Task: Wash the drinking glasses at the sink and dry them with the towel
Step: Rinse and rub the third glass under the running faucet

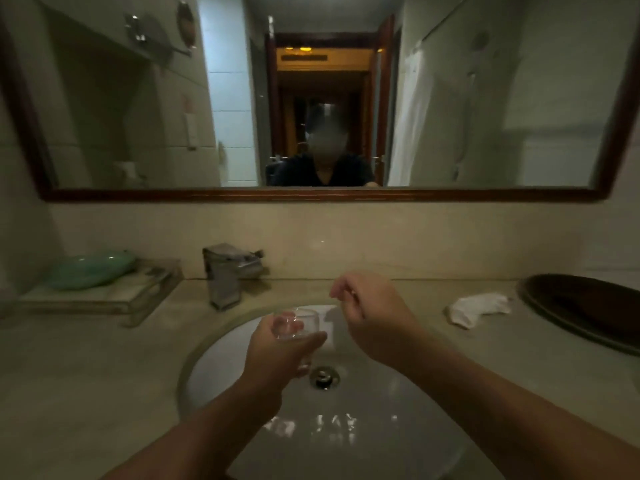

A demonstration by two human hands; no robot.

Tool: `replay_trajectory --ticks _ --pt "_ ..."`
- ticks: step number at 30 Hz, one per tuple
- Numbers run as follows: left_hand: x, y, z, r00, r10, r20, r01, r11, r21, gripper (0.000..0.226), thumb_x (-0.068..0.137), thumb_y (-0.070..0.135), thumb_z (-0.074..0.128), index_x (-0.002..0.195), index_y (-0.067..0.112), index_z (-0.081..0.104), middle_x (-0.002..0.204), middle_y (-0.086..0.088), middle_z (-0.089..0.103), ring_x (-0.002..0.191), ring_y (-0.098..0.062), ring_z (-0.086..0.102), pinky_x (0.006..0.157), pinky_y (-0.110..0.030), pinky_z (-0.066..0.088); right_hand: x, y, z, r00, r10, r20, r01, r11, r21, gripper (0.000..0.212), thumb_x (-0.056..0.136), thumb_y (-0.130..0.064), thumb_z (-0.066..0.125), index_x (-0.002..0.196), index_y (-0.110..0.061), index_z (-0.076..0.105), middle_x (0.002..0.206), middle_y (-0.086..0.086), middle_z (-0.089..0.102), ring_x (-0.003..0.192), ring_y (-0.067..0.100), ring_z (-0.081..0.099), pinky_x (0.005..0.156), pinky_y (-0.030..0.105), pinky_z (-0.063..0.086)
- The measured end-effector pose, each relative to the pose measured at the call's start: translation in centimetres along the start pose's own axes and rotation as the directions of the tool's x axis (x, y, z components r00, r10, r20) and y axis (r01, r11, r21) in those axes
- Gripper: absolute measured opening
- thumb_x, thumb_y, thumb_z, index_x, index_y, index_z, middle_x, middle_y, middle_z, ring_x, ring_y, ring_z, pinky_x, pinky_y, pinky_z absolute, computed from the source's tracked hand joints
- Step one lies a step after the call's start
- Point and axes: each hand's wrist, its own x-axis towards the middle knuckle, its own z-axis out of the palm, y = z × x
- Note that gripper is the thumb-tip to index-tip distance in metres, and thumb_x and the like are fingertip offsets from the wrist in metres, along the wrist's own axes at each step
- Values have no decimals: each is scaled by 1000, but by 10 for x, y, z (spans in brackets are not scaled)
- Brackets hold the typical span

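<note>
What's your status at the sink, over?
Left hand grips glass over the sink. Right hand loosely curled, nothing seen in it. Towel on counter to the right, untouched. Nothing in the way.

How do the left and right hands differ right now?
The left hand grips the small clear drinking glass; the right hand holds nothing. The left hand shows lower in view; the right hand higher, fingers loosely curled. Both are over the white sink basin.
</note>
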Motion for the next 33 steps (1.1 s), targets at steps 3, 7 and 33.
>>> replay_trajectory --ticks 3,7,33 --pt "23 -8 -36 996 -28 -85 26 999 -28 55 72 11 93 116 21 61 107 -10 71 88 -26 70 62 -35 58 23 21 47 965 164 204 -162 986 -27 20 93 -16 47 90 -33 55 96 -12 53 89 8 50 75 27 37" --pt "56 -17 -63 999 38 -8 -37 999 7 52 74 16 91 116 23 62 105 -8 72 88 -25 70 60 -34 55 60 20 86 953 207 221 -220 975 34 21 100 -25 48 106 -33 66 99 -10 67 91 12 63 78 34 54" --pt "97 -24 -69 998 -7 67 16 992 -124 59 71 0 91 118 17 59 112 -3 63 81 -9 62 49 -12 48 179 6 169 917 331 223 -396 820 412 31 104 -25 53 79 -19 70 60 10 67 40 18 47 38 21 34"
